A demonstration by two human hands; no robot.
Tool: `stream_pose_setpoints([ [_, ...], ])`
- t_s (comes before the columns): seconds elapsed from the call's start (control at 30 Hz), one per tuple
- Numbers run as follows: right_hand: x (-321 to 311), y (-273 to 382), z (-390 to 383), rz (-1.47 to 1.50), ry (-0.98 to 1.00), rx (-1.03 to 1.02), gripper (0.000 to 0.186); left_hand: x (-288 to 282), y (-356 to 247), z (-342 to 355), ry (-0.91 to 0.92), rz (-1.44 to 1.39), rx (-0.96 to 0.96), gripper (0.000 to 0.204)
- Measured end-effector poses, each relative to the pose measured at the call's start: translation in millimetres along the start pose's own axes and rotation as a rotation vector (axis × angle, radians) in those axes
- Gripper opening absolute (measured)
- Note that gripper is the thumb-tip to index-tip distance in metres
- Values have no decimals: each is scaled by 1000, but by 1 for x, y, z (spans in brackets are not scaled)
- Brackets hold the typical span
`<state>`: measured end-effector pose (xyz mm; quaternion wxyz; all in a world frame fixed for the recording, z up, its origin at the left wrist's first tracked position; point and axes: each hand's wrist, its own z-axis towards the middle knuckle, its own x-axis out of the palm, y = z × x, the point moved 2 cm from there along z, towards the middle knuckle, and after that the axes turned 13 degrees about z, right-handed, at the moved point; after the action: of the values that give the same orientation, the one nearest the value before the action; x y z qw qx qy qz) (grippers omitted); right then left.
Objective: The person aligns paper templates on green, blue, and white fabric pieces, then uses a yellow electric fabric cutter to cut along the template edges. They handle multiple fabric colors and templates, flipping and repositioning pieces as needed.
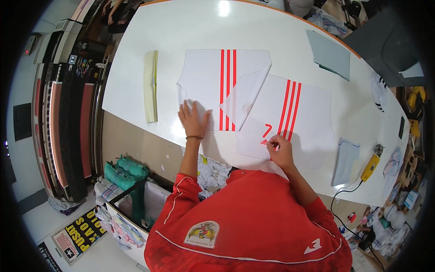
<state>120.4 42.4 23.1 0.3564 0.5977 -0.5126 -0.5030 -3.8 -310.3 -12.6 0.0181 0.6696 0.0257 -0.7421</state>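
Observation:
Two white fabric panels with red stripes lie on the white table. My left hand (193, 119) rests on the lower left corner of the left panel (204, 72), fingers spread, with a dark bracelet on the wrist. That panel's right side is folded over, its lower right corner turned up toward the stripes. Partly under it lies the right panel (312, 113), bearing small red printed marks (267, 130) near its lower left. Over these marks my right hand (282, 150) is closed in a pinch at the panel's surface. Its fingers hide whatever is between them.
A folded pale yellow fabric piece (150, 86) lies at the table's left. Grey-blue sheets (333, 56) lie at far right, and a folded light blue cloth (346, 161) nearer. Beside it is a yellow corded power tool (370, 167). White cloth scraps (213, 171) fill the space below the table edge.

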Motion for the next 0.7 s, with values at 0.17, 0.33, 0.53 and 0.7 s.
stream_pose_setpoints([
  [0.17,-50,-14,-8,-340,-275,-283,22,-12,-73,-9,-146,-227,83,47],
  [0.33,-110,-48,-19,-629,-490,-346,48,-1,-99,-3,-87,-190,-82,33],
  [0.53,-130,-72,-39,-807,-551,-272,59,5,-91,1,-239,-184,-6,11],
  [0.7,-127,-72,-39,-820,-577,-316,57,-22,-123,-5,-342,-460,193,8],
])
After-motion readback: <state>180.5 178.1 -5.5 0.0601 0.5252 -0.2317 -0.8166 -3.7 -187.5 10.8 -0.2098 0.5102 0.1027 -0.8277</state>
